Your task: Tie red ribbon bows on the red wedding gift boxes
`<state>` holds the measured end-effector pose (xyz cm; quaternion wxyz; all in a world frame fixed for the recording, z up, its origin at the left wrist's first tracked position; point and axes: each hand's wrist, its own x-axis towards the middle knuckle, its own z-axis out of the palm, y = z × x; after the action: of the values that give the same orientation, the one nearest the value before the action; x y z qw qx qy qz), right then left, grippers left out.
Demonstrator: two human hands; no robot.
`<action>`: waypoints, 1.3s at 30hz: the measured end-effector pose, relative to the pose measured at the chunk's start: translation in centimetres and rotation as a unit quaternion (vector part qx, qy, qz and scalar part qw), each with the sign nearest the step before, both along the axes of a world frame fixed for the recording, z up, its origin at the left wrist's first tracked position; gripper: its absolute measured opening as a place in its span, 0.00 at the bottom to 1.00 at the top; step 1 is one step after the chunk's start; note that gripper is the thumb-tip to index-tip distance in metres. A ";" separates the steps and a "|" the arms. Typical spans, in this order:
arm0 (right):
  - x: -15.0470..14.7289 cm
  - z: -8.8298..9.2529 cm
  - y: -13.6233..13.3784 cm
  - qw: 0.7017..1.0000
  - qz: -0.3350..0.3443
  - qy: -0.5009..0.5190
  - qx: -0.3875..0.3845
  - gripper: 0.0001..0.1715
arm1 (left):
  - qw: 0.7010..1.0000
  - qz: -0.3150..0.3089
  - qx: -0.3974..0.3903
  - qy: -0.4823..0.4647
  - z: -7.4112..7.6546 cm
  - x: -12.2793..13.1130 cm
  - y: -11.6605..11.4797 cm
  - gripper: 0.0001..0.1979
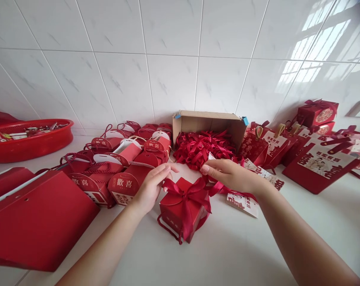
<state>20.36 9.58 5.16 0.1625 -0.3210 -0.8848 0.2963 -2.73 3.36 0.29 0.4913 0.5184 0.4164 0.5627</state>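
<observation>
A small red gift box [174, 210] stands in the middle of the white table, with a dark red ribbon bow [187, 196] on top and a twisted red cord at its lower left. My left hand [154, 184] is just behind the box's left corner, fingers apart and curved, holding nothing visible. On the other side, my right hand [227, 172] hovers behind and right of the bow, thumb and fingers close together. Whether anything is pinched at its fingertips is too small to tell. A length of ribbon passes below this hand.
Behind stands a cardboard box [209, 116] spilling red ribbons [203, 149]. Red boxes with cords [126, 178] crowd the left, near a large red box [39, 222] and red basin [49, 143]. Printed cards [242, 202] and red bags [322, 163] are on the right.
</observation>
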 end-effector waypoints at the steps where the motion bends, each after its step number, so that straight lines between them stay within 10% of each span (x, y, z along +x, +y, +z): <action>1: 0.2 0.0 0.3 0.999 -0.005 -0.019 -0.030 0.27 | 1.000 0.003 0.002 0.002 -0.1 0.0 0.0 0.16; 9: -0.9 -1.0 0.6 0.995 0.030 0.027 -0.087 0.13 | 0.997 0.040 0.039 0.049 -0.4 0.0 -0.1 0.20; 17: -1.7 -2.0 0.7 0.981 -0.029 0.166 -0.093 0.23 | 0.997 0.038 0.038 0.054 -0.3 -0.1 -0.2 0.22; 39: 1.8 2.0 -1.5 0.993 -0.113 0.008 0.046 0.22 | 0.975 0.031 0.138 0.174 -0.4 0.0 -0.2 0.28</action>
<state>22.19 8.07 7.11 0.2164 -0.4086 -0.8542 0.2379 -2.77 3.15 -0.11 0.3179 0.6578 0.4298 0.5306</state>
